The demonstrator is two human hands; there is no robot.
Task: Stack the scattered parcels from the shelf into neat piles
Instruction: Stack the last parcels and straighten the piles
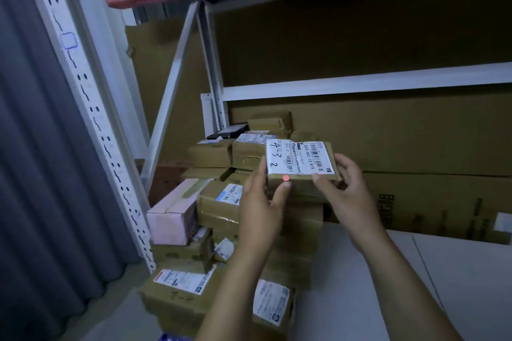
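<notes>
You're facing a pale shelf board [360,271] in a white metal rack [95,130], with brown cardboard sheets [388,141] lining the back and a grey curtain [33,147] hanging at the left. Brown parcels [219,202] lie heaped along the board's left end, a pink box [171,213] among them beside the upright. Your left hand [260,202] and right hand [346,194] both grip a small labelled parcel [300,159] by its sides, held above the heap with its label towards you. Your forearms cover some of the parcels beneath.

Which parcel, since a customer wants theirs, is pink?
The pale pink cardboard box at the pile's left edge, beside the white shelf upright; the surrounding parcels are brown cardboard.
</notes>
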